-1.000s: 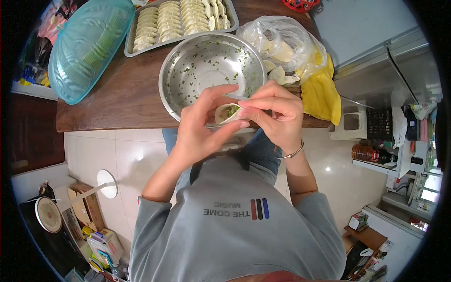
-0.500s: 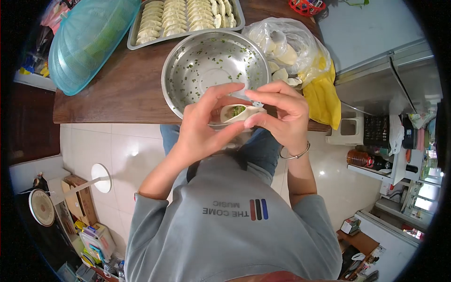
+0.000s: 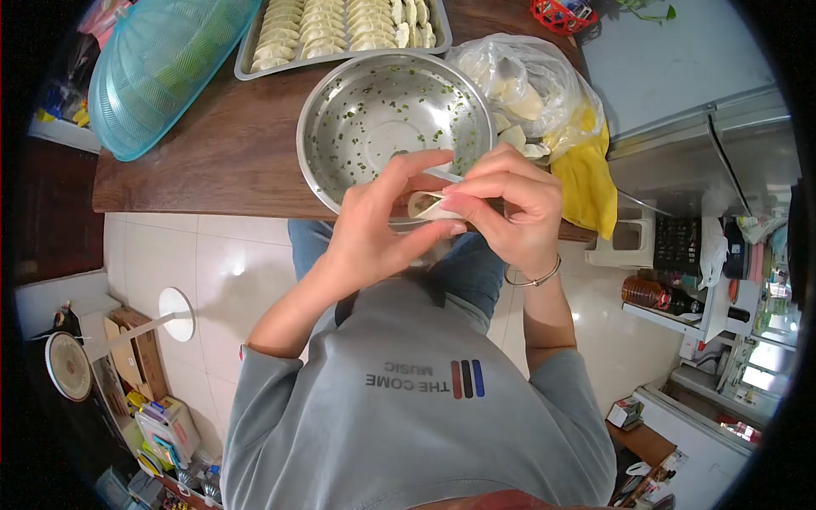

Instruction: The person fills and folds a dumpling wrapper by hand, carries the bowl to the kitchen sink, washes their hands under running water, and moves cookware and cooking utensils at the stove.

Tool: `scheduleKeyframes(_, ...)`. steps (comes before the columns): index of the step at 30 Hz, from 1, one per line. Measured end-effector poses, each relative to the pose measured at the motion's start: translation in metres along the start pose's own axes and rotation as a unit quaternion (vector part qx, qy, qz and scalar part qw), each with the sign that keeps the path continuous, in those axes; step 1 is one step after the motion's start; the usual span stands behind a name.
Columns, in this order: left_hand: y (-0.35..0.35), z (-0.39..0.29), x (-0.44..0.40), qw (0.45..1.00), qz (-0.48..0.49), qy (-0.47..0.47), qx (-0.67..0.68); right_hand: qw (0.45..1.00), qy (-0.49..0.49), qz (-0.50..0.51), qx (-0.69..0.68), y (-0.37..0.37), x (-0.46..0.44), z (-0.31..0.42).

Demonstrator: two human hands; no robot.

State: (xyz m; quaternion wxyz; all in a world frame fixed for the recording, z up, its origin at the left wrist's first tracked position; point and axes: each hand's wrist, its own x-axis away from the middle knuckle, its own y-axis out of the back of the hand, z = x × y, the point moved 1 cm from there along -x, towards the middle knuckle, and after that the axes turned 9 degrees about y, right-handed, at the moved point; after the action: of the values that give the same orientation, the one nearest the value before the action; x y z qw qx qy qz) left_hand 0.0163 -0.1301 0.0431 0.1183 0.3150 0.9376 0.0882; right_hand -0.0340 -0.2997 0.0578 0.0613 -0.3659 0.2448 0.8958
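Note:
A half-folded dumpling [image 3: 426, 206] with filling inside is held between my hands at the near rim of the steel bowl [image 3: 314, 140]. My left hand [image 3: 380, 210] curves round its left side, thumb below and fingers above. My right hand [image 3: 512, 204] pinches the wrapper's right part between thumb and fingers. Green bits cling to the inside of the bowl. Behind it, a metal tray [image 3: 340, 56] bears rows of folded dumplings. Wrappers [image 3: 515, 138] lie right of the bowl, beside a clear plastic bag [image 3: 544, 76].
A blue mesh cover [image 3: 161, 76] stands on the wooden table [image 3: 187, 170] at the left. A yellow cloth [image 3: 586, 183] hangs over the right front edge. A red basket [image 3: 563, 15] is at the back right, and a white stool [image 3: 625, 246] stands beyond the table.
My right fingers have pinched further along the wrapper, and less filling shows. The view has shifted a little, with the bowl and tray appearing higher and further right.

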Motion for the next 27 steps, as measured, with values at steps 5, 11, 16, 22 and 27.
scheduleKeyframes(5, 0.000, -0.001, 0.001, 0.999, 0.019, 0.035, 0.008, 0.999, -0.013, -0.002, -0.032, 0.001, 0.003, 0.000)
scheduleKeyframes(11, -0.003, 0.001, 0.000, 1.000, -0.014, 0.018, 0.013, 0.999, -0.027, -0.001, 0.022, 0.003, -0.007, 0.007)
scheduleKeyframes(16, -0.005, -0.001, -0.001, 0.999, -0.037, -0.032, -0.019, 0.995, 0.048, 0.054, 0.071, 0.001, -0.010, 0.010)
scheduleKeyframes(22, -0.002, -0.001, -0.002, 1.000, -0.011, -0.009, 0.003, 0.995, 0.084, 0.005, 0.055, -0.004, -0.008, 0.007)
scheduleKeyframes(27, -0.003, 0.002, 0.000, 0.998, -0.018, 0.018, 0.053, 0.999, 0.043, -0.006, 0.017, 0.000, -0.006, 0.007)
